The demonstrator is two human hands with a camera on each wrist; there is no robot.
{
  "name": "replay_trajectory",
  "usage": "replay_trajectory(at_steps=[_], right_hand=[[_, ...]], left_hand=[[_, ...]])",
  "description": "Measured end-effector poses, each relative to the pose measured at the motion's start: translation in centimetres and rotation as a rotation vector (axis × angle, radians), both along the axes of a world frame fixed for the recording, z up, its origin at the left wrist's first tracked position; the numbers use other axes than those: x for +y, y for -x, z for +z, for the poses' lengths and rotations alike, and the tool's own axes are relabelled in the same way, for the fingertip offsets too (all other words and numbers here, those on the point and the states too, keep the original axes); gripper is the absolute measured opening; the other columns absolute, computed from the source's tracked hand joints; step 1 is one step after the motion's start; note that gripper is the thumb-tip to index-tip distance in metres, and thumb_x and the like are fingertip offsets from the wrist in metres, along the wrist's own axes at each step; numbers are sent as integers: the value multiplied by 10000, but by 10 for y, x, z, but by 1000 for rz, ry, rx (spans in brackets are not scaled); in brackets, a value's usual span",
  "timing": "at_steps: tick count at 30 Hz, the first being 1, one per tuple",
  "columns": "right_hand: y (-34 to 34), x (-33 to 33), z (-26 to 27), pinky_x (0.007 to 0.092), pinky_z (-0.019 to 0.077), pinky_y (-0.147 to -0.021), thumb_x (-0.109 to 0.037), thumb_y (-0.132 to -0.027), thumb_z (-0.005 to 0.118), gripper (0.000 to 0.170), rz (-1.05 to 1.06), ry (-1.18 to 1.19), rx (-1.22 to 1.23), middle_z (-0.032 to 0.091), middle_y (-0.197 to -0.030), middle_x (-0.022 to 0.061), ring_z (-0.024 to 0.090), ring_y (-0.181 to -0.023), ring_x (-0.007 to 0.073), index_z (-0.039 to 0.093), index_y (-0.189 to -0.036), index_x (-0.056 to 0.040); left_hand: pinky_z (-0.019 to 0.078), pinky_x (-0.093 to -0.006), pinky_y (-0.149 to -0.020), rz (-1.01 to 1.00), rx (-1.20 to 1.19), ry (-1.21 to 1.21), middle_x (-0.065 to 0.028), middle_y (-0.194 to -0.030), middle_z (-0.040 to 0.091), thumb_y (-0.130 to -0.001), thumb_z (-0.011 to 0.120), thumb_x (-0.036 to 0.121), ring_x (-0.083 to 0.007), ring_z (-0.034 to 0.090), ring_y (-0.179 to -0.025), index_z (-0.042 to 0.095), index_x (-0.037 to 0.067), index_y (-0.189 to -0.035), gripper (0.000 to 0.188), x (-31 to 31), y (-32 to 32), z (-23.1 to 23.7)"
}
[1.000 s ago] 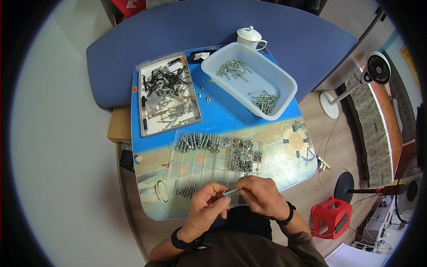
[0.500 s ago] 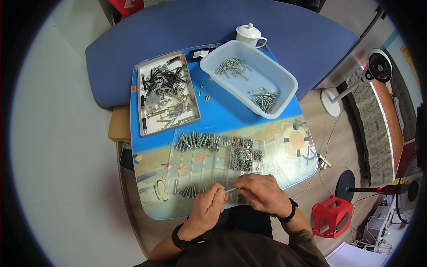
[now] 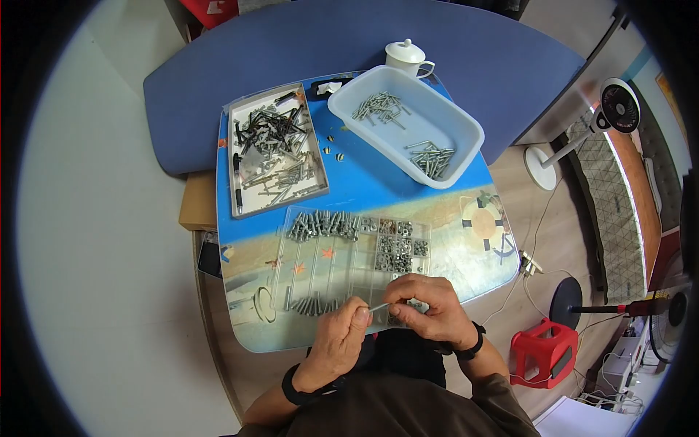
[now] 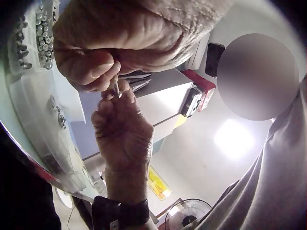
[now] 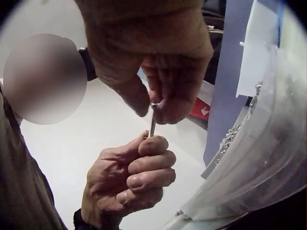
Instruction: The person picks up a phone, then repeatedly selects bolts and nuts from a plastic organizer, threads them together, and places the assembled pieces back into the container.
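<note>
A thin metal bolt [image 3: 378, 308] is held between the two hands, just over the near edge of a clear compartment box [image 3: 342, 275]. My left hand [image 3: 336, 339] grips one end in curled fingers, which hide the bolt's head. At the other end, my right hand [image 3: 435, 312] has thumb and index finger about the tip. In the right wrist view the bare shaft [image 5: 153, 125] bridges the short gap between the hands. Bolts [image 3: 324, 227] fill the box's far left compartments, nuts [image 3: 397, 253] its right ones, and more bolts [image 3: 314, 304] lie nearest me.
A shallow tray [image 3: 320, 169] of mixed black and silver screws stands at the back left. Behind on the right is a white plastic tub [image 3: 408, 95] with two heaps of screws, beside a lidded cup [image 3: 405, 54]. Small pieces [image 3: 339, 157] lie between them.
The left fingers have closed over the bolt's head, which showed a second ago. The right thumb has moved slightly away from the index finger at the tip.
</note>
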State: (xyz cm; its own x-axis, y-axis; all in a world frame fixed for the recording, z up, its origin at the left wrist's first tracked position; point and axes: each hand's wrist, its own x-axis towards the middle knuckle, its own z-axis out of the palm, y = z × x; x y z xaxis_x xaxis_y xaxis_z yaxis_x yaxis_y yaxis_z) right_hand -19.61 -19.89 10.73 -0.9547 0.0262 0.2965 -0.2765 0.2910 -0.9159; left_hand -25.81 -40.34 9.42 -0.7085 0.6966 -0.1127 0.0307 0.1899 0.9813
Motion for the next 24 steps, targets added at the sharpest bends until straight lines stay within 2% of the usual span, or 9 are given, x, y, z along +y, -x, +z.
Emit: replay_trajectory(at_steps=[2,4,8,10,11,13,16,19,24], right_hand=[[-3,0,6,333,537,-673,-110,-895,743,143,-13,23,-26,699,-872,100,687,-736,235,705,-991,-12],[-6,1,10,333,537,-678,-80,-886,746,119,3,86,-207,707,-870,104,690,-743,232,712,-974,-7],[-7,1,11,320,538,-682,-92,-883,756,127,-4,25,-311,707,-851,102,692,-746,215,721,-970,-6],[-7,2,3,304,532,-667,-124,-895,758,154,-1,28,-187,709,-838,99,686,-739,178,725,-987,-5],[-6,3,1,304,532,-667,-124,-895,758,154,-1,28,-188,709,-838,99,686,-739,178,725,-987,-5],[-3,5,-1,299,532,-665,-134,-897,761,169,32,2,-66,715,-849,101,687,-733,180,725,-994,-1],[-4,5,10,311,539,-686,-104,-882,767,146,46,157,-252,729,-872,107,697,-755,212,730,-979,-3],[-1,4,7,308,543,-693,-85,-867,776,138,12,91,-315,731,-877,100,699,-768,212,732,-971,-5],[4,16,-3,284,538,-674,-74,-861,779,142,17,51,-80,731,-872,93,695,-745,175,726,-973,-4]], left_hand=[[440,-363,-552,-9,6,13,-106,-659,541,-1091,430,292,-224,567,-565,531,18,-917,340,0,-1,0],[401,-293,-554,10,-4,-5,-47,-664,499,-1101,417,305,-121,491,-582,507,16,-904,361,0,-4,-1],[402,-297,-551,2,16,-10,-45,-659,502,-1101,417,300,-123,494,-579,508,14,-903,359,0,-4,0],[443,-388,-563,9,68,8,-123,-653,542,-1089,423,286,-265,577,-563,529,17,-918,335,-1,-5,-4],[443,-388,-563,8,67,8,-123,-653,542,-1089,423,286,-265,577,-563,529,17,-918,335,-1,-5,-3],[405,-305,-549,1,25,-6,-45,-658,503,-1101,409,311,-131,495,-575,502,12,-891,377,0,-4,0],[405,-305,-549,-3,14,11,-46,-660,502,-1102,405,317,-132,493,-573,499,13,-892,381,-1,-2,-1],[405,-305,-548,12,45,-22,-50,-660,498,-1103,404,321,-133,492,-570,496,13,-893,384,1,0,-1],[404,-293,-550,-2,-78,2,-41,-683,499,-1105,405,317,-119,489,-592,496,17,-905,372,-2,3,0]])
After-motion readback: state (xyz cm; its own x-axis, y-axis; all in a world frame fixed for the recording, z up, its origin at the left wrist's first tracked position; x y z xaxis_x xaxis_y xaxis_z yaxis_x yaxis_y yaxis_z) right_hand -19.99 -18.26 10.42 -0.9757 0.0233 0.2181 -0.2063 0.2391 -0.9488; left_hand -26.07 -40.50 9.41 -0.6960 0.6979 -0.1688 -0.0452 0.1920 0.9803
